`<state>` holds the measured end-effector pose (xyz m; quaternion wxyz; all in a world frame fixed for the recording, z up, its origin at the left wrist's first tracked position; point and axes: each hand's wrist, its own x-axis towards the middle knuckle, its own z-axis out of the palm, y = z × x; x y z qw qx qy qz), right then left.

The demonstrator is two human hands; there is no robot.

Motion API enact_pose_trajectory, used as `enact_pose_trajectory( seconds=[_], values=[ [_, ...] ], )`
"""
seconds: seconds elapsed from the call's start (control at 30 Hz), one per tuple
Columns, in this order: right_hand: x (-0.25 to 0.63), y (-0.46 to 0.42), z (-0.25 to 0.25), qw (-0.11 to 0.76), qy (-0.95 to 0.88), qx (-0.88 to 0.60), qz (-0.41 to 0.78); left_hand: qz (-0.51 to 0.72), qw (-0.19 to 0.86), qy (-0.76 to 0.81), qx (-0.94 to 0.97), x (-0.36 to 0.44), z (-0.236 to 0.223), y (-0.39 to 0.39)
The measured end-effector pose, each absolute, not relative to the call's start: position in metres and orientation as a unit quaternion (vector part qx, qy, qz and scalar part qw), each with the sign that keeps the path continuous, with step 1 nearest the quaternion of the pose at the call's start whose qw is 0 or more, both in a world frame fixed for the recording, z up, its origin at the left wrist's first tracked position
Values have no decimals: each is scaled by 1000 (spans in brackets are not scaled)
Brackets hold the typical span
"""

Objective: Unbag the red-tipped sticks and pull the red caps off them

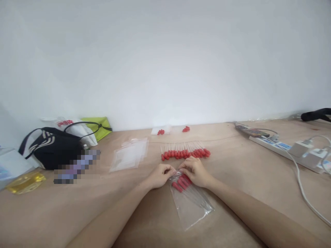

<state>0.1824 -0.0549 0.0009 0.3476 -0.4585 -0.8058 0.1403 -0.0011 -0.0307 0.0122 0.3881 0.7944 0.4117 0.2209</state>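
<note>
A clear plastic bag lies on the table in front of me, with several red-capped clear sticks inside it, red ends toward the bag's far edge. My left hand pinches that far edge on its left side. Close beside it, my right hand pinches the same edge with thumb and fingers and covers part of the red ends. Just beyond my hands, a row of similar red-capped clear sticks lies side by side, red ends toward me.
Flat clear bags are fanned out at left. Bags with red pieces lie by the wall. A black bag, a yellow transparent packet and a pixelated item stand far left. A power strip with white cables and a phone occupies the right.
</note>
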Motion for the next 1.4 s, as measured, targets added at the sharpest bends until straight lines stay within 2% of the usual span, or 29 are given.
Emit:
enact_pose_trajectory(
  seconds=[0.3,0.87,1.1,1.4],
  values=[
    [184,-57,4,377,-791,-448,178,239,456,443,734,0,12,-30],
    [180,-61,6,346,-791,-474,175,236,484,473,697,2,20,-30],
    [178,-62,1,363,-795,-459,157,175,480,445,735,2,25,-28],
    [174,-60,0,376,-780,-448,220,192,513,449,706,5,22,-26]
  ],
)
